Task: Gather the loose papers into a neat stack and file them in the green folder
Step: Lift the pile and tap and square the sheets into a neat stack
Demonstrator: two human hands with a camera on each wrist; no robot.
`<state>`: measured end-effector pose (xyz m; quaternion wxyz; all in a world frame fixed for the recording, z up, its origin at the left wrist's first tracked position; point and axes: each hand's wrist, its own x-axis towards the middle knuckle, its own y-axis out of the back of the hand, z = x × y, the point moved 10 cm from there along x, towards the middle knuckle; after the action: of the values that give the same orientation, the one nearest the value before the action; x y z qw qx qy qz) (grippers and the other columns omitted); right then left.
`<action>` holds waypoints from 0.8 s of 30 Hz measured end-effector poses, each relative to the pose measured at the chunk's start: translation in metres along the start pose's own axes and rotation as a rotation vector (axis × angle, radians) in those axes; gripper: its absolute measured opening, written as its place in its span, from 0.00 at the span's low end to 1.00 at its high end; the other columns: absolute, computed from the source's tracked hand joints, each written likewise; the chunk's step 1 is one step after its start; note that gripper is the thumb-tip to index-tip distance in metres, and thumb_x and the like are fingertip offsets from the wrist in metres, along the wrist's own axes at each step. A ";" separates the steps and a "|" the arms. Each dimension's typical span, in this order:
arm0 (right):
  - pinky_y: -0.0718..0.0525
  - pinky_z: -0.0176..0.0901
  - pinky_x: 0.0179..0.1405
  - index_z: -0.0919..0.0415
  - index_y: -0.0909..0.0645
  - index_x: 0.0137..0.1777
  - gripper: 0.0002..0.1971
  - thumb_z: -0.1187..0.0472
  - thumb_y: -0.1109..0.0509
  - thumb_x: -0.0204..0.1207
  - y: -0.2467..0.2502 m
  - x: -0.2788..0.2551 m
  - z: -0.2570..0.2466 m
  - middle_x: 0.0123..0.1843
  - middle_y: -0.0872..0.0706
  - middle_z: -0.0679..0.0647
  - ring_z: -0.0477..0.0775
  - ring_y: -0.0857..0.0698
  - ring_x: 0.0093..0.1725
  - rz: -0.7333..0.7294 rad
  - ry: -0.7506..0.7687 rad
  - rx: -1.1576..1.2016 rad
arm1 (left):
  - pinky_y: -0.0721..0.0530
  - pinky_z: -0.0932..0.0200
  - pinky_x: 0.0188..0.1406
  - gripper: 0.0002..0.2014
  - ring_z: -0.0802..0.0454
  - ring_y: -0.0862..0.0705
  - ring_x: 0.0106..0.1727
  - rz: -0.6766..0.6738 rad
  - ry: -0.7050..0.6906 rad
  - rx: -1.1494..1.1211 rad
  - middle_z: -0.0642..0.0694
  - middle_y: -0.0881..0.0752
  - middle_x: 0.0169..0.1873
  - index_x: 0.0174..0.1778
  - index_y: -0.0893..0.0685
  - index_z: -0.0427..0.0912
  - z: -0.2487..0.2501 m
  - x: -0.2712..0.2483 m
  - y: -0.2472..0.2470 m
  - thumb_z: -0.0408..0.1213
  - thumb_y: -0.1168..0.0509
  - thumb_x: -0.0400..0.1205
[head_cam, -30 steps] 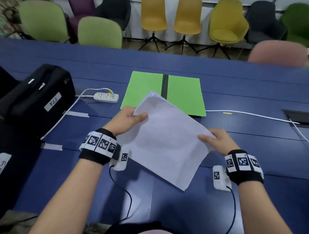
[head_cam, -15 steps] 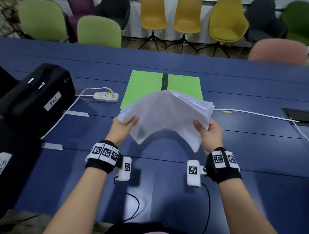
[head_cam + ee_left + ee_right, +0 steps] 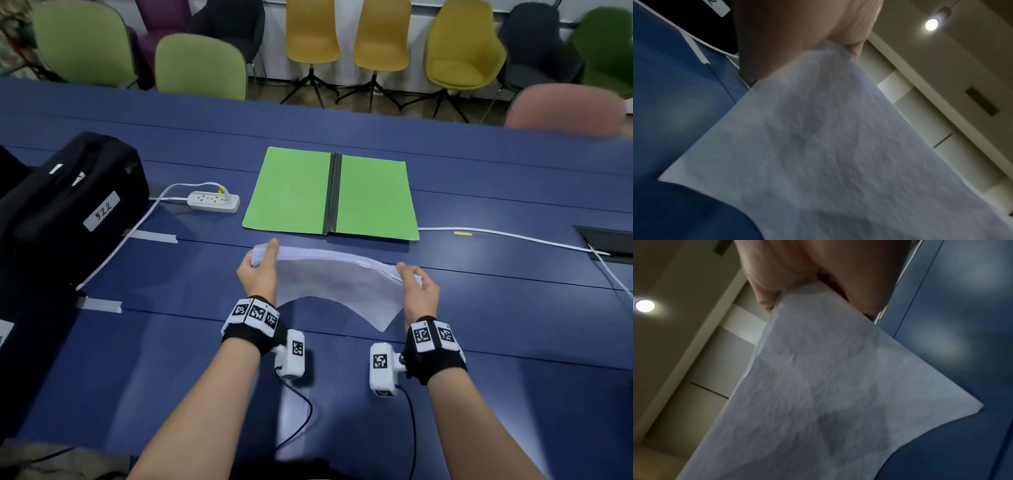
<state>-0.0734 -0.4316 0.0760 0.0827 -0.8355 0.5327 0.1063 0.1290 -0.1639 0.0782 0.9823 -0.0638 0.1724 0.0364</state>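
Observation:
A stack of white papers (image 3: 329, 277) hangs bowed between both hands, above the blue table (image 3: 496, 308). My left hand (image 3: 260, 270) grips the stack's left end, thumb on top. My right hand (image 3: 416, 291) pinches its right end. The near edge of the sheets droops in an arch. Just beyond the stack, the green folder (image 3: 294, 195) lies open and flat, a dark spine down its middle. In the left wrist view the papers (image 3: 828, 146) fill the frame under the hand (image 3: 797, 37). The right wrist view shows the same papers (image 3: 818, 386) below my right hand (image 3: 818, 269).
A black bag (image 3: 65, 205) with a white label sits at the left. A white power strip (image 3: 214, 201) lies left of the folder, and a white cable (image 3: 507, 235) runs right to a floor box (image 3: 609, 241). Tape strips (image 3: 150, 236) mark the table. Chairs (image 3: 202, 65) line the far side.
The papers have turned from a tilted, lifted sheaf to a level stack held by its two ends and lowered toward the table. Both hands moved apart, and the folder is uncovered.

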 end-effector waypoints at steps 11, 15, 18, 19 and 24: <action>0.24 0.19 0.40 0.48 0.15 0.40 0.03 0.53 0.24 0.70 -0.004 0.005 -0.006 0.45 0.13 0.41 0.29 0.18 0.40 -0.066 0.074 -0.042 | 0.16 0.54 0.56 0.23 0.52 0.15 0.43 -0.079 -0.040 0.141 0.50 0.12 0.43 0.48 0.14 0.45 -0.001 0.012 -0.003 0.53 0.21 0.63; 0.23 0.34 0.47 0.48 0.19 0.40 0.07 0.51 0.23 0.69 -0.006 0.005 0.000 0.47 0.15 0.44 0.43 0.18 0.47 -0.104 0.053 -0.051 | 0.17 0.51 0.62 0.27 0.51 0.13 0.51 -0.177 0.022 0.173 0.50 0.11 0.48 0.53 0.14 0.45 -0.008 0.014 -0.009 0.56 0.21 0.62; 0.21 0.25 0.39 0.47 0.24 0.49 0.15 0.57 0.22 0.66 -0.021 -0.001 -0.001 0.49 0.19 0.46 0.44 0.19 0.44 -0.324 0.048 -0.051 | 0.21 0.55 0.64 0.41 0.51 0.18 0.62 -0.344 0.057 0.252 0.49 0.16 0.61 0.71 0.28 0.45 -0.014 0.015 -0.014 0.49 0.19 0.63; 0.20 0.24 0.40 0.47 0.23 0.54 0.18 0.58 0.23 0.66 -0.026 -0.002 0.003 0.51 0.18 0.47 0.44 0.18 0.46 -0.412 0.036 -0.093 | 0.22 0.56 0.63 0.41 0.51 0.18 0.62 -0.415 0.066 0.273 0.48 0.17 0.61 0.73 0.31 0.43 -0.015 0.013 -0.017 0.41 0.19 0.66; 0.18 0.40 0.46 0.53 0.15 0.42 0.08 0.68 0.26 0.73 -0.024 0.001 -0.011 0.37 0.11 0.45 0.45 0.14 0.37 -0.272 0.091 -0.171 | 0.22 0.54 0.63 0.21 0.48 0.18 0.60 -0.408 0.013 0.366 0.44 0.17 0.60 0.68 0.26 0.41 -0.004 0.009 -0.025 0.30 0.33 0.80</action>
<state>-0.0506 -0.4254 0.0872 0.0009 -0.9079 0.4069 0.1011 0.1380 -0.1883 0.0745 0.9634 0.0812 0.1660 -0.1944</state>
